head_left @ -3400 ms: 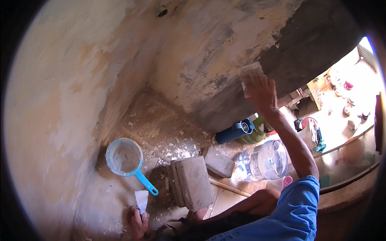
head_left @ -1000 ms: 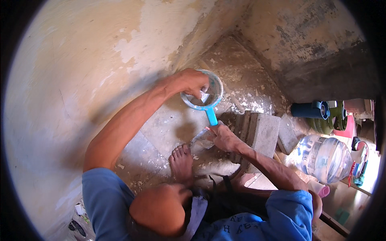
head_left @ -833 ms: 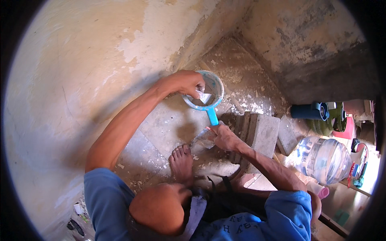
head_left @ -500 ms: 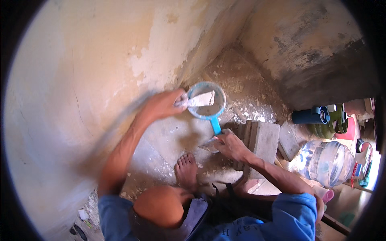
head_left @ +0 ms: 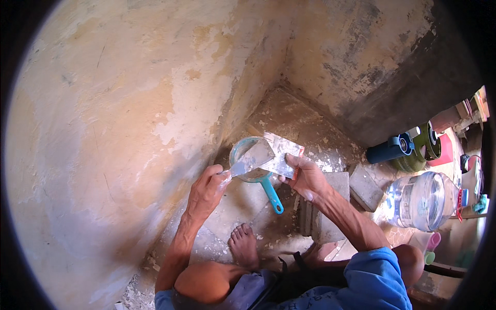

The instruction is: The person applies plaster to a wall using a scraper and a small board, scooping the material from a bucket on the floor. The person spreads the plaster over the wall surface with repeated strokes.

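Observation:
My left hand (head_left: 205, 192) is closed round a putty knife (head_left: 253, 158), whose wide blade is smeared with pale filler. In my right hand (head_left: 310, 180) is a flat rectangular scraper plate (head_left: 282, 155), filler-stained, with red along the edge by my fingers. The knife blade overlaps the plate's left side; whether they touch I cannot tell. Below both is a round blue dipper (head_left: 271, 195), its rim coated in filler and its handle pointing toward me, with neither hand on it. The two blades hide part of its bowl, and what it rests on is not visible.
Patchy plastered walls (head_left: 129, 119) meet in a corner ahead. Concrete blocks (head_left: 330, 225) stand right of my bare foot (head_left: 243, 245). Farther right are a blue flask (head_left: 387, 150), a green container (head_left: 411, 160) and a large clear water bottle (head_left: 421, 201). White specks cover the floor.
My right hand has let go of the dipper's handle and raised the scraper plate beside the knife. My left hand has moved lower and the knife blade now meets the plate in view.

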Tool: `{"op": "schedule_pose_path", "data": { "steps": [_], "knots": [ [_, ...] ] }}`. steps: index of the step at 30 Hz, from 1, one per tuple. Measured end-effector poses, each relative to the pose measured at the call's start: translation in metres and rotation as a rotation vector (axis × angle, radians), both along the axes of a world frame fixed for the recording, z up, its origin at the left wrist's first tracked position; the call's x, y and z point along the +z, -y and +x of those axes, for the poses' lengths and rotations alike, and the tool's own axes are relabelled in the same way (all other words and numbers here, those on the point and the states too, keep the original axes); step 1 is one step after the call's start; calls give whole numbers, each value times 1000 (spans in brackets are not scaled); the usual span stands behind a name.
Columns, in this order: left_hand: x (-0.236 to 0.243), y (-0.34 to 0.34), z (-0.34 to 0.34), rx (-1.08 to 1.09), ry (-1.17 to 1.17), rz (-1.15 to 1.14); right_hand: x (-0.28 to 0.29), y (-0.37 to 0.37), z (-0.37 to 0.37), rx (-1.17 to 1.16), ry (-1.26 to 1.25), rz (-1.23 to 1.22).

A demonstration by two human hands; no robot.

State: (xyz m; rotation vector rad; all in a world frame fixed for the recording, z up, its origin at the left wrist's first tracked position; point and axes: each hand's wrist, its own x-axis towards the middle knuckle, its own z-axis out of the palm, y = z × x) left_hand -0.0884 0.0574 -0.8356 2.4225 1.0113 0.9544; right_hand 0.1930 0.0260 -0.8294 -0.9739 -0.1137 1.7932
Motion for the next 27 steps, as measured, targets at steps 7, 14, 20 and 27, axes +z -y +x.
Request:
{"op": "schedule_pose_path", "data": {
  "steps": [7, 14, 20, 27],
  "knots": [
    [-9, 6, -3, 63, -126, 11, 12, 3, 14, 55, -66, 269],
    [-40, 52, 12, 277, 321, -590, 70, -15, 53, 84, 181, 494],
    [-59, 107, 27, 213, 564, -864, 143, -21, 133, 134, 305, 491],
    [-100, 157, 27, 184, 495, -898, 162, 34, 175, 178, 337, 289]
  ]
}}
